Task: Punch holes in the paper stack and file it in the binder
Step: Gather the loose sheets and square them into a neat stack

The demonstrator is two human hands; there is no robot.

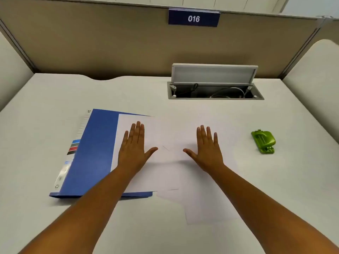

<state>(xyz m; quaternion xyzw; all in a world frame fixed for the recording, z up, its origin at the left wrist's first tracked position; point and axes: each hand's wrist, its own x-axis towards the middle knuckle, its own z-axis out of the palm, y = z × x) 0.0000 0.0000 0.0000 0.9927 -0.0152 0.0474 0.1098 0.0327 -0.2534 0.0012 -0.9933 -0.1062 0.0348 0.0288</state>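
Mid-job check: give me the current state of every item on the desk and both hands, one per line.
binder: closed, lying flat, partly under the sheets.
paper sheets: loose, spread out, overlapping, not squared.
hole punch: lying untouched, right of the paper.
desk cable hatch: lid raised, cables visible inside.
left hand: open, flat on paper.
right hand: open, flat on paper.

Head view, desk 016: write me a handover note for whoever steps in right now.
Left hand: open, flat, palm down on the loose papers, over the part lying on the blue binder.
Right hand: open, flat on the papers, holding nothing.
Papers are spread unevenly, partly overlapping the closed binder, partly on the desk.
Green hole punch sits apart on the right, untouched.
Done: nothing visible.
Left: square up the stack, punch it, open the binder, file it.
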